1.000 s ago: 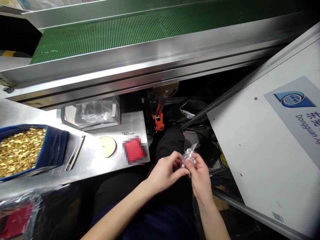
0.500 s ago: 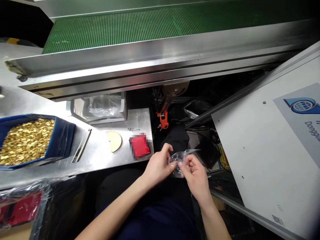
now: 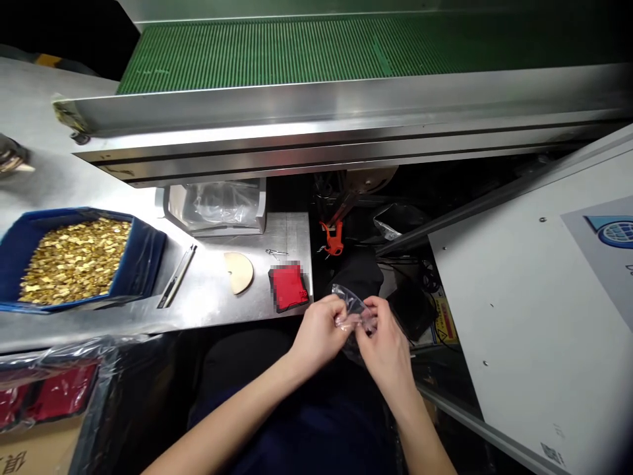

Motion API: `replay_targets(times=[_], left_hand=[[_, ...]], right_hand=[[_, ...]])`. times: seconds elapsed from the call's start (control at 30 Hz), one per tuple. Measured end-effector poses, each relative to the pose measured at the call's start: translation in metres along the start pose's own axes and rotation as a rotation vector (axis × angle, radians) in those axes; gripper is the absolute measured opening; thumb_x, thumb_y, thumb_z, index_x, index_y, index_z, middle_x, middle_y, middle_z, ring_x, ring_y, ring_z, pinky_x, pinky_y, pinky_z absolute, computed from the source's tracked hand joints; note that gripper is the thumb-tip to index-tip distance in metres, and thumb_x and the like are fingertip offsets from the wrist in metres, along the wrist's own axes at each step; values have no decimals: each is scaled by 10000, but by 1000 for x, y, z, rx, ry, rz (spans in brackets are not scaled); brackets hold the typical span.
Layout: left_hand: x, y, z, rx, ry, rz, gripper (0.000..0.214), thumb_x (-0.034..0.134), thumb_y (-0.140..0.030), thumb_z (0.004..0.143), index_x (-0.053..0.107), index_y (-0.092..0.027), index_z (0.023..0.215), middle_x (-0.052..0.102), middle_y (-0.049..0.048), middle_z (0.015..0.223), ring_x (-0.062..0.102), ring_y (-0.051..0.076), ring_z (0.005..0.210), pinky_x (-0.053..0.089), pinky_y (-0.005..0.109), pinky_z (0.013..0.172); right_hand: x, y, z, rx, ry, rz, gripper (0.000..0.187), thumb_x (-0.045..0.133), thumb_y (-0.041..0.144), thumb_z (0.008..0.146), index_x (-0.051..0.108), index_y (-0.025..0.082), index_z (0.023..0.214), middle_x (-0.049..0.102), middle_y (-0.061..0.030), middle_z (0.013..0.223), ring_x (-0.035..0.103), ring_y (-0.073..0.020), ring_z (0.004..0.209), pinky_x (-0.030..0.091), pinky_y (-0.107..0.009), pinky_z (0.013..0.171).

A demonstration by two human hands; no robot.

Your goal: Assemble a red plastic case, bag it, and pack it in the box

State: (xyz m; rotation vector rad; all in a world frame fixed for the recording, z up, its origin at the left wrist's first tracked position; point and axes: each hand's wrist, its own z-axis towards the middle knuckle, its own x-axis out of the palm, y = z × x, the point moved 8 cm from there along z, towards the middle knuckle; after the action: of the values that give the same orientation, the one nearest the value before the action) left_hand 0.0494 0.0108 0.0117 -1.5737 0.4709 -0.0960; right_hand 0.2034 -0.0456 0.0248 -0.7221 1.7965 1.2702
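Between my hands, over my lap, is a small clear plastic bag (image 3: 352,301). My left hand (image 3: 324,330) pinches one side of it, fingers curled in. On the other side my right hand (image 3: 384,340) grips the film between thumb and fingers. Whether anything lies inside the bag I cannot tell. Just left of my hands, at the bench corner, lies a red piece with black edges (image 3: 289,287), partly blurred out. A pale half-round disc (image 3: 239,273) and a small thin metal item (image 3: 277,253) lie near it on the metal bench (image 3: 208,303).
A blue bin (image 3: 143,264) of gold-coloured pieces stands at left, a utility knife (image 3: 177,276) beside it. A grey tray (image 3: 262,208) holds clear bags. The green conveyor (image 3: 257,56) runs across the back. A white panel (image 3: 524,316) closes the right. An orange tool (image 3: 333,239) hangs below the conveyor.
The view has shifted, so the bench items appear further right. My hands have kept hold of the plastic bag; its film now stands up between them and my right fingers have closed in.
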Motion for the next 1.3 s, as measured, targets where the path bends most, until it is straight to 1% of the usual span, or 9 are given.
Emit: replay_targets(times=[0.1,0.23,0.43,0.57,0.7,0.77,0.97,1.1,1.3], left_hand=[[-22,1,-9,1,-102,44,386,578,-176,908,311,-221,633,440,-29,702,440,139,630,319,276,597],[-60,13,-22,-21,-199,104,323,490,-17,827,312,-223,654,414,-24,737,426,151,668,310,285,631],[-40,20,-48,-85,38,144,160,533,-75,847,498,-231,839,534,-30,815,504,159,740,358,272,683],[-59,35,-58,-218,-90,126,221,533,-211,920,390,-233,753,438,-60,687,424,140,633,326,258,614],[-85,54,-73,-331,-56,36,265,586,-273,884,379,-232,723,421,-67,664,393,137,641,315,244,595],[-89,61,-88,-371,34,66,245,600,-268,868,405,-224,725,449,-65,676,396,138,661,311,245,607],[-89,83,-140,-510,150,166,457,607,-517,908,361,-219,664,351,-61,645,333,135,640,245,260,582],[-86,83,-151,-519,131,138,529,439,-612,977,328,-218,642,295,-44,660,301,130,619,220,277,572],[-85,77,-143,-477,29,263,547,392,-600,1006,287,-215,633,294,-38,624,306,123,581,207,299,569]], right_hand=[[4,-4,4,77,-20,-93,200,583,348,921,561,285,1110,684,8,836,664,-219,693,361,-295,584],[8,4,4,33,9,-40,173,595,323,911,566,276,1075,694,0,950,672,-187,694,375,-280,587],[38,33,-1,-8,235,300,140,514,326,976,578,251,1075,664,15,896,620,-136,620,454,-266,638],[29,28,6,-2,207,256,204,603,373,946,623,242,1101,652,3,898,558,-133,619,461,-278,667],[41,34,-2,-151,636,491,615,846,432,762,612,270,1306,668,-45,1148,636,-190,909,519,-293,818],[51,36,-6,-138,766,690,628,839,489,774,631,258,1319,660,-78,1244,631,-231,1086,525,-314,908],[128,30,4,263,659,948,509,728,651,830,719,161,963,730,-82,959,550,-88,538,448,-205,468],[173,50,2,390,668,1137,568,740,707,776,674,160,916,702,-43,828,529,-67,475,462,-194,433],[164,46,22,411,448,1297,435,786,539,783,642,199,1014,694,1,865,606,-66,536,491,-161,464]])
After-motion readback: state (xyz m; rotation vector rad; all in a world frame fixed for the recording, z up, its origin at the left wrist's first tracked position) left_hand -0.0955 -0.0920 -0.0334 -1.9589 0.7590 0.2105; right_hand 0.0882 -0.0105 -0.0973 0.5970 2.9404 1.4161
